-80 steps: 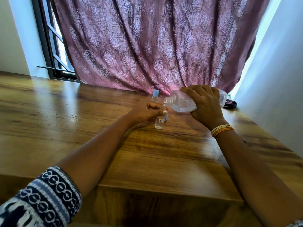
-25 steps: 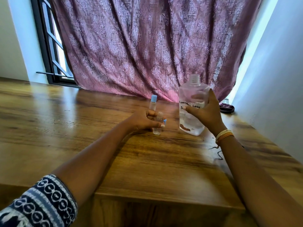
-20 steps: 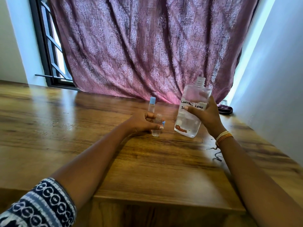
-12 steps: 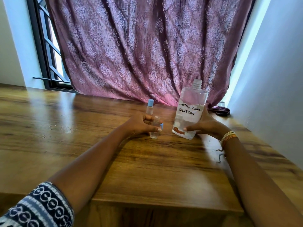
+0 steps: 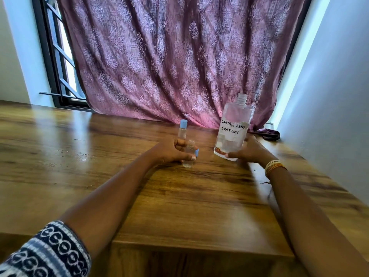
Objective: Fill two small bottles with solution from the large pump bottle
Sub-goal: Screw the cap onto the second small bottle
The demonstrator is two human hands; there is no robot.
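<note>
Head view. Left hand (image 5: 171,151) rests on the wooden table (image 5: 189,206), fingers (image 5: 180,142) and thumb curled round a small open bottle (image 5: 189,154), clear, no cap on its neck, standing upright with its base on the wood just below the thumb tip. A small blue cap (image 5: 196,152) shows right beside that bottle, at the thumb tip; can't tell if the fingers pinch it or it just sits behind. Second small bottle (image 5: 183,130), blue-capped, upright, stands just beyond the left knuckles, partly hidden by them.

Right hand (image 5: 250,151) is low at the base of the large bottle (image 5: 232,130), fingers curled round its lower right side and behind it, thumb near the bottom edge. Large bottle is clear, upright, slightly tilted, neck open with no pump on it, a little liquid in the bottom, handwritten label reading "CONTACT LENS SOLUTION". It stands to the right of the left-hand fingertips, apart from the small bottles. Bangles (image 5: 274,166) on the right wrist, patterned sleeve (image 5: 50,254) on the left arm. Purple curtain (image 5: 169,56) hangs behind the table.
</note>
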